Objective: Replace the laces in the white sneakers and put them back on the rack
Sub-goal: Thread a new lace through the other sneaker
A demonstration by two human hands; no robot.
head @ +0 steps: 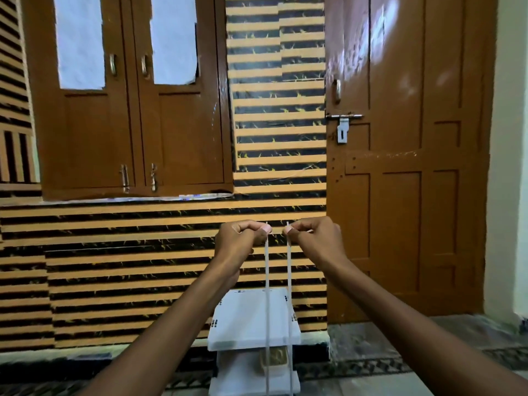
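Striped wall point(143, 281) ahead; left hand point(238, 238) and right hand point(315, 238), just apart, pinch lace strands point(289, 267) in fingers point(264, 229) above the rack point(243, 315).

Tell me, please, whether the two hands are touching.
Apart. The head view shows striped wall between the left hand and right hand, each pinching a lace strand.

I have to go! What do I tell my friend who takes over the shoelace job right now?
Left hand: raised, pinching one end of the white lace.
Right hand: raised, pinching the other end. Both strands hang straight down, out of view.
White rack: on the floor below, by the wall; a brownish thing sits on its lower shelf.
Sneakers: not in view, none on the visible shelves.
Left: thread the lace, put the sneakers on the rack.
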